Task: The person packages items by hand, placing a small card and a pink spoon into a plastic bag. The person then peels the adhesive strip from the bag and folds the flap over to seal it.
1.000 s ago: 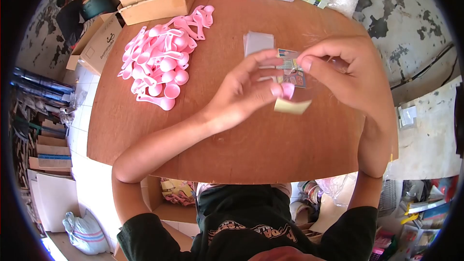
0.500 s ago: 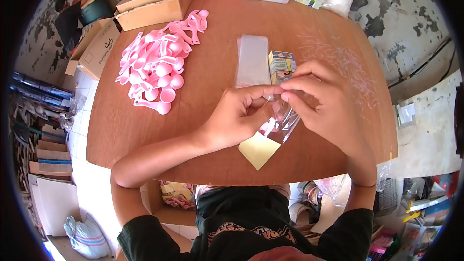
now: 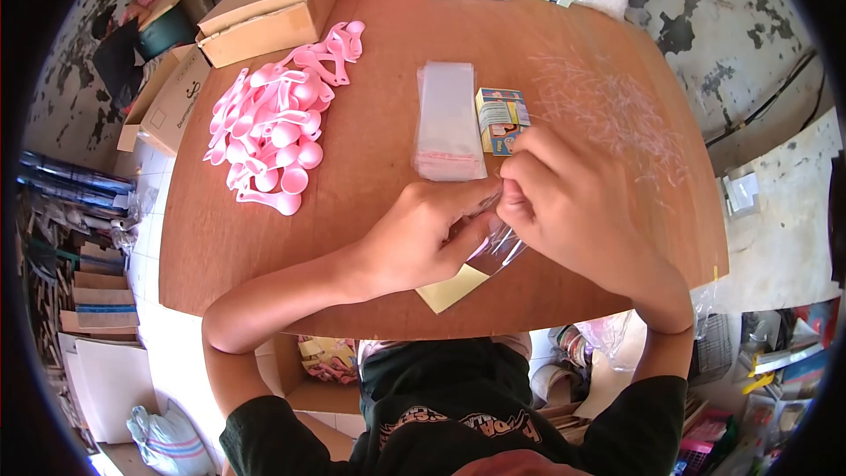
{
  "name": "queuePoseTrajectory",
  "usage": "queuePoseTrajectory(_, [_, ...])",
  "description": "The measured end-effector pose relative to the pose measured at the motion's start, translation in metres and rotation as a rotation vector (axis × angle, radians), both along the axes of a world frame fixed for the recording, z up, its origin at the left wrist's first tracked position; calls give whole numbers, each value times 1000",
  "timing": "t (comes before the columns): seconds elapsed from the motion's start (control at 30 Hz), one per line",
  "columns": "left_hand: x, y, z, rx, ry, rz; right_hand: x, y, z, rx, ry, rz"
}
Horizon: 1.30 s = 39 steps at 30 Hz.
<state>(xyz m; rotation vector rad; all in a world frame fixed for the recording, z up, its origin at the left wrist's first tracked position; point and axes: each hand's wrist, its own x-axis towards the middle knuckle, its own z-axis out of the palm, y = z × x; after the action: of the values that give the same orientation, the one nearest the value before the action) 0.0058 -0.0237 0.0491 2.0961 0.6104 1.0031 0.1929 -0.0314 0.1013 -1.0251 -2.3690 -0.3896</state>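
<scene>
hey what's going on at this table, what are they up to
A person seated or standing at the table has both hands together at its near side. The left hand and right hand pinch a piece of clear plastic, with a yellow card showing below. Beyond them lie clear sleeves and printed cards, and off to the left a heap of pink scoops.

Both bare hands (image 3: 471, 225) pinched a clear plastic bag (image 3: 504, 247), yellow paper card (image 3: 452, 287) below, pink plastic spoons (image 3: 269, 128) heaped left.
</scene>
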Motion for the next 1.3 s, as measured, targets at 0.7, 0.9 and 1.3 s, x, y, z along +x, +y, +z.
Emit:
queuePoseTrajectory(0.7, [-6,16,1,-418,-534,113,223,151,-86,-48,232,-910])
queuePoseTrajectory(0.9, [-5,17,0,-422,-614,113,97,69,-20,-750,738,-278])
queuePoseTrajectory(1.3, [-12,25,3,-347,-653,-1,-21,25,-8,-333,563,275])
